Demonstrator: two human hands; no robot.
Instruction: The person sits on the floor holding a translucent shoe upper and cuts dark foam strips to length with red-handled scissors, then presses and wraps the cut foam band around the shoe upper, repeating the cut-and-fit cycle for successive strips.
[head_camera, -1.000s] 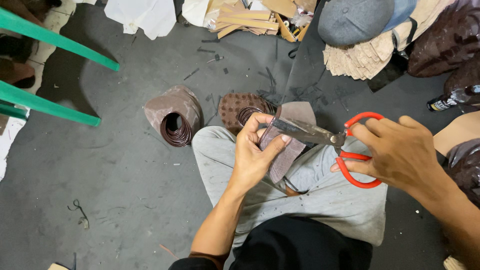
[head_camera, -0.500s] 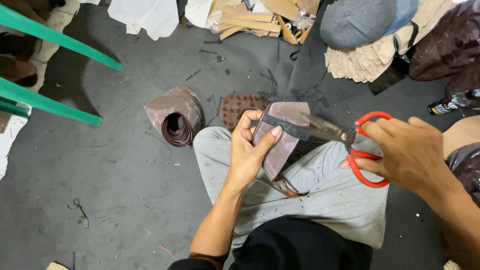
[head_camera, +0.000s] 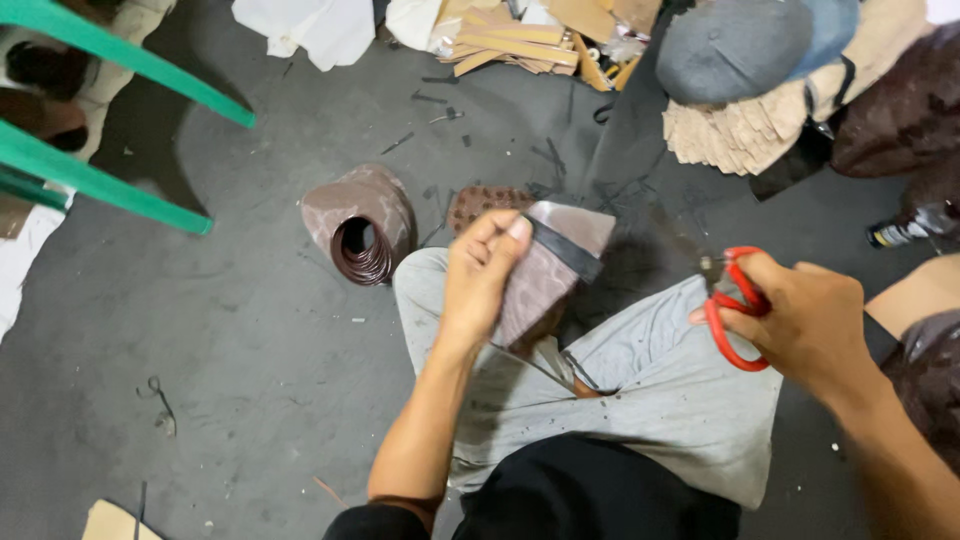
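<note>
- Left hand (head_camera: 480, 285), centre of frame, fingers curled and thumb pressed down, clamped on a flat brown mottled leather-like piece with a dark band across its upper part (head_camera: 548, 270); piece held tilted above the grey-trousered knee (head_camera: 640, 380)
- Right hand (head_camera: 800, 325), right of centre, fingers through the loops of red-handled scissors (head_camera: 735, 310) and closed round them; blades point up-left against the dark floor, hard to make out; cannot tell whether blades are parted or closed
- Hands well apart; scissors not touching the brown piece
- Just left of the left hand, on the grey concrete floor (head_camera: 230, 340): a stack of curved brown pieces nested into a hollow roll (head_camera: 362, 225); beside it, behind the held piece, a brown perforated piece (head_camera: 480, 202), partly hidden
- Upper left of frame: green bars of a plastic chair (head_camera: 120, 190)
- Top centre: heap of tan cardboard scraps (head_camera: 520, 40); white cloth (head_camera: 305, 30) to its left
- Upper right: grey rounded cap-like object (head_camera: 740, 45) resting on a tan pile of cut-outs (head_camera: 740, 135)
</note>
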